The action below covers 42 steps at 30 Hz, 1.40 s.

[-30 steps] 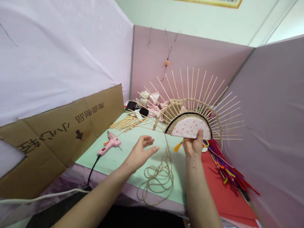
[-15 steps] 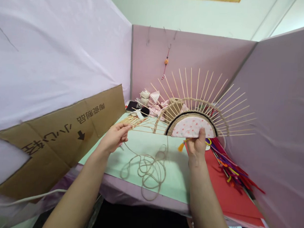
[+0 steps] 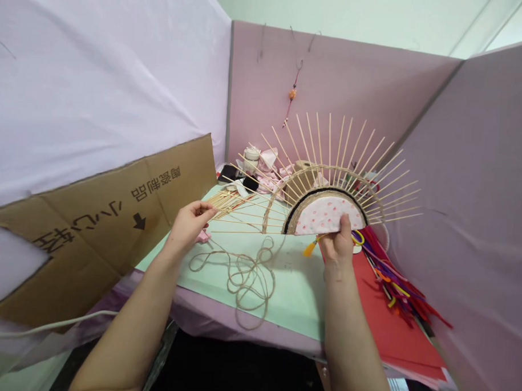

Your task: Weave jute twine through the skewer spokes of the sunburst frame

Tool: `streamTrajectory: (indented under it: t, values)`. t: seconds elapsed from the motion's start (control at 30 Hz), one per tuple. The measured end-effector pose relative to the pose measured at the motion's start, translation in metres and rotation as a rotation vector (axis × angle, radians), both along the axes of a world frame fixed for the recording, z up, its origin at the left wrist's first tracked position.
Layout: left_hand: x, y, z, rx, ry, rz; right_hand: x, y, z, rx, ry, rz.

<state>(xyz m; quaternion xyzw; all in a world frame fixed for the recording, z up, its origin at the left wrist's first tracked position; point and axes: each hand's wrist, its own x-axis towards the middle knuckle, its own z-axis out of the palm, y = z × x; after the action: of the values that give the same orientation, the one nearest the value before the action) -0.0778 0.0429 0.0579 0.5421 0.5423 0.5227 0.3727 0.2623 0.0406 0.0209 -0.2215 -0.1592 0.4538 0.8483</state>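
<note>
My right hand (image 3: 339, 241) grips the flat lower edge of a half-round fan (image 3: 324, 216), thumb on its pink-spotted white face. Black and twine bands curve round that face, and thin wooden sticks radiate from it through a woven twine arc (image 3: 266, 213). To the left, the fingers of my left hand (image 3: 195, 219) are pinched together at the tips of the leftmost sticks; exactly what lies between them is too small to tell. Loose twine (image 3: 252, 281) trails from the fan and lies in loops on the pale green table surface (image 3: 295, 305).
A pile of sticks (image 3: 229, 201), a jar (image 3: 251, 158) and pink cloth lie behind. Colourful pipe cleaners (image 3: 395, 280) rest on red sheets (image 3: 380, 331) at right. A cardboard piece (image 3: 114, 224) leans at left. A beaded string (image 3: 292, 94) hangs behind.
The fan has tilted, its right side rising and its left side dropping slightly. My left hand has shifted a little left. The twine loops have moved and spread to the left.
</note>
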Motion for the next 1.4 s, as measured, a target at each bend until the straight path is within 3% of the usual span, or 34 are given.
streamTrajectory:
  t: [0.33, 0.63, 0.8, 1.17, 1.4]
  values:
    - [-0.003, 0.009, -0.013, -0.086, -0.139, -0.063, 0.003, 0.002, -0.002, 0.010, 0.023, 0.023]
    - [0.003, -0.003, 0.004, -0.125, -0.171, -0.036, 0.006, 0.004, -0.006, 0.015, 0.030, 0.038]
    - [0.003, -0.005, 0.004, -0.184, -0.260, -0.049, 0.010, 0.006, -0.010, 0.014, 0.027, 0.037]
    - [-0.007, 0.007, -0.008, -0.314, -0.453, -0.252, 0.007, 0.004, -0.006, -0.007, 0.052, 0.060]
    - [0.023, 0.020, -0.016, -0.283, -0.440, -0.249, 0.001, 0.004, -0.005, -0.052, 0.042, 0.083]
